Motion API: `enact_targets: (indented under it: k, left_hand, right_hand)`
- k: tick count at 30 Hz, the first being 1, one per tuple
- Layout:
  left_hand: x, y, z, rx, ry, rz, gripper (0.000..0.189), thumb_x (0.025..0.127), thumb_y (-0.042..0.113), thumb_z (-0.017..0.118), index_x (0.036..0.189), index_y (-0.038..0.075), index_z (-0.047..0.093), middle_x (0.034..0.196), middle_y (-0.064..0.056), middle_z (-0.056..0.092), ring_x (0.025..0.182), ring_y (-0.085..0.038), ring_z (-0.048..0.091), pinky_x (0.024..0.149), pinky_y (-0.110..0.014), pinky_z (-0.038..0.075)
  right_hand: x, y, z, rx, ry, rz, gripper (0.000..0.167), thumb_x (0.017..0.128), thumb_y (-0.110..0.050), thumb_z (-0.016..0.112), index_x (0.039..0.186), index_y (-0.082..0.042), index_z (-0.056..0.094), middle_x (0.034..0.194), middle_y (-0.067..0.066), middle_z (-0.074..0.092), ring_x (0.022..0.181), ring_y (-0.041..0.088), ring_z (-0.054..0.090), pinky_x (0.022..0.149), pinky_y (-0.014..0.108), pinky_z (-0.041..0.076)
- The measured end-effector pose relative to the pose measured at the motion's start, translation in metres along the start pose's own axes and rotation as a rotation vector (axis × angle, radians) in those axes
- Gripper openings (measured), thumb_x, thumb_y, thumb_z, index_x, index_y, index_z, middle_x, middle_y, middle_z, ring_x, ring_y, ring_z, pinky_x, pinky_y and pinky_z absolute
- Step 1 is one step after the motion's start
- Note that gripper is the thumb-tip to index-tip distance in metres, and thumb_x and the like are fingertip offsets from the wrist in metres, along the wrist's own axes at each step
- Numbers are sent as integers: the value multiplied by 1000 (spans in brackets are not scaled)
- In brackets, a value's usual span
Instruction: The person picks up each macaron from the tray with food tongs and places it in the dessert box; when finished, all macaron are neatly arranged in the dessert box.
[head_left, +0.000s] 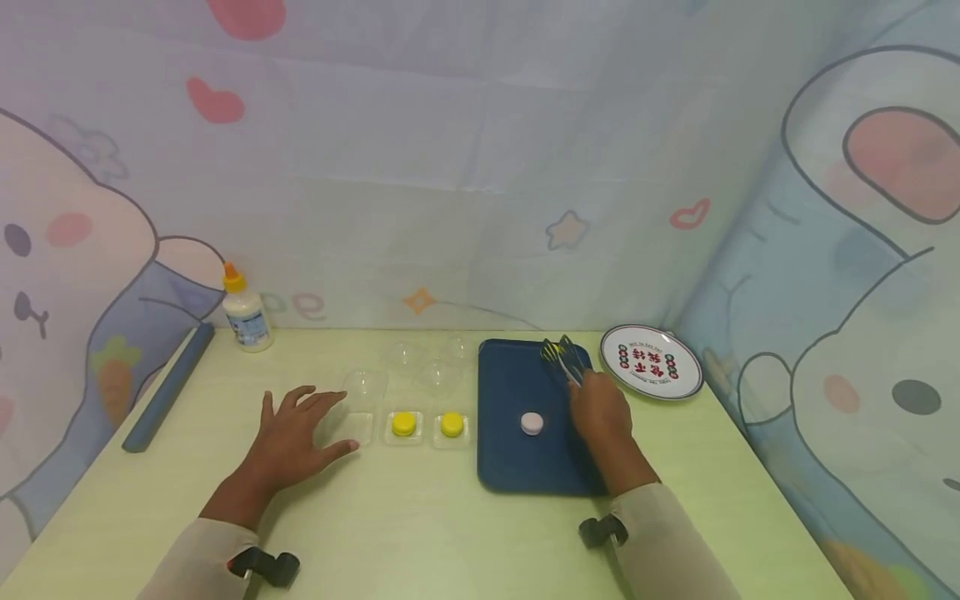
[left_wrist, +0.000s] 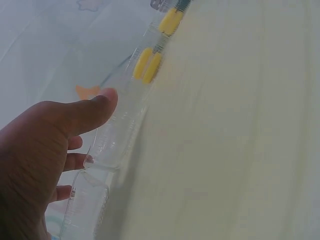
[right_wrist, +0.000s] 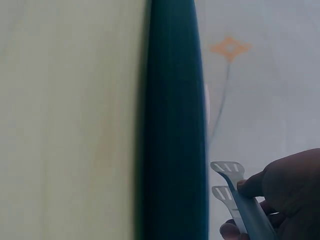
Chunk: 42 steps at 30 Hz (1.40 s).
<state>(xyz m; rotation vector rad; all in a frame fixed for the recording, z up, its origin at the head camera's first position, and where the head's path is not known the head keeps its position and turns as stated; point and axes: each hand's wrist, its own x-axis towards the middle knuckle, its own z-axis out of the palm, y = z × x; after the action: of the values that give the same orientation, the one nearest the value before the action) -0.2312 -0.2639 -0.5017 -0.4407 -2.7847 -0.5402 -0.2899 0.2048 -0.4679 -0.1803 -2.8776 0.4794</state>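
Note:
My right hand (head_left: 602, 410) grips a pair of tongs (right_wrist: 252, 212) over the far side of a dark blue tray (head_left: 504, 462). At the slotted tong heads a yellow macaron (head_left: 557, 347) shows, partly hidden; whether it is pinched is unclear. A pale pink macaron (head_left: 532, 423) lies nearer on the tray. My left hand (head_left: 296, 437), fingers spread, is beside an open clear plastic box (head_left: 358, 427) at the row's left end. Contact with the box is hard to tell. To its right, two clear boxes hold a yellow macaron (head_left: 403, 423) and another yellow macaron (head_left: 452, 424).
A white plate (head_left: 615, 354) with red lettering stands at the back right. Clear domed lids (head_left: 438, 377) rise behind the boxes. At the left are a glue bottle (head_left: 247, 321) with an orange tip and a grey-blue roll (head_left: 168, 387). A printed cloth backs the table.

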Motion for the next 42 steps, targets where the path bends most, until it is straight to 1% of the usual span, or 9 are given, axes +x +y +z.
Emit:
enact_targets:
  k: [4, 12, 20, 25, 31, 38, 42]
  left_hand:
    - [0, 0, 1, 5, 2, 1, 77, 90, 57, 83, 152, 16, 62, 150, -13, 68, 150, -46, 46, 118, -93, 13]
    - [-1, 0, 1, 8, 1, 3, 77, 90, 57, 84, 152, 16, 61, 148, -14, 69, 150, -47, 46, 117, -93, 13]
    - [0, -1, 3, 7, 1, 5, 77, 90, 57, 83, 152, 16, 61, 149, -14, 69, 150, -47, 46, 118, -93, 13]
    - [0, -2, 3, 18, -3, -2, 77, 91, 58, 82, 153, 16, 60, 150, -14, 68, 151, -47, 45, 118, -93, 13]
    - [0, -3, 3, 28, -7, -4, 77, 92, 58, 81, 154, 17, 60, 150, -14, 68, 151, -46, 45, 118, -93, 13]
    - [1, -1, 2, 24, -5, -1, 76, 92, 57, 81, 153, 16, 60, 150, -14, 68, 151, -47, 46, 118, -93, 13]
    - [1, -1, 2, 27, -3, 1, 76, 92, 57, 81, 153, 16, 60, 150, -14, 68, 151, -46, 46, 118, -93, 14]
  right_hand:
    - [6, 0, 1, -12, -23, 7, 35, 111, -24, 63, 118, 9, 70, 107, 25, 72, 96, 43, 74, 81, 60, 60]
    - [17, -4, 2, -53, -79, 37, 37, 111, -25, 63, 123, 9, 70, 110, 25, 73, 93, 36, 72, 79, 54, 60]
    - [21, -2, 5, -71, -91, 33, 35, 111, -25, 63, 120, 9, 71, 108, 25, 73, 90, 35, 71, 78, 54, 60]
    - [17, -1, 5, -46, -59, 20, 34, 111, -25, 64, 116, 7, 72, 105, 26, 75, 89, 36, 73, 74, 55, 59]
    - [8, -2, 2, -4, -35, 1, 32, 110, -27, 65, 112, 4, 73, 97, 25, 75, 80, 34, 71, 66, 53, 57]
    - [-4, -9, 4, 27, 3, -76, 29, 109, -29, 67, 109, 0, 72, 92, 23, 75, 79, 37, 74, 62, 53, 56]
    - [-13, -18, 3, 43, 27, -132, 26, 108, -28, 68, 107, -2, 72, 88, 19, 75, 75, 34, 71, 61, 51, 54]
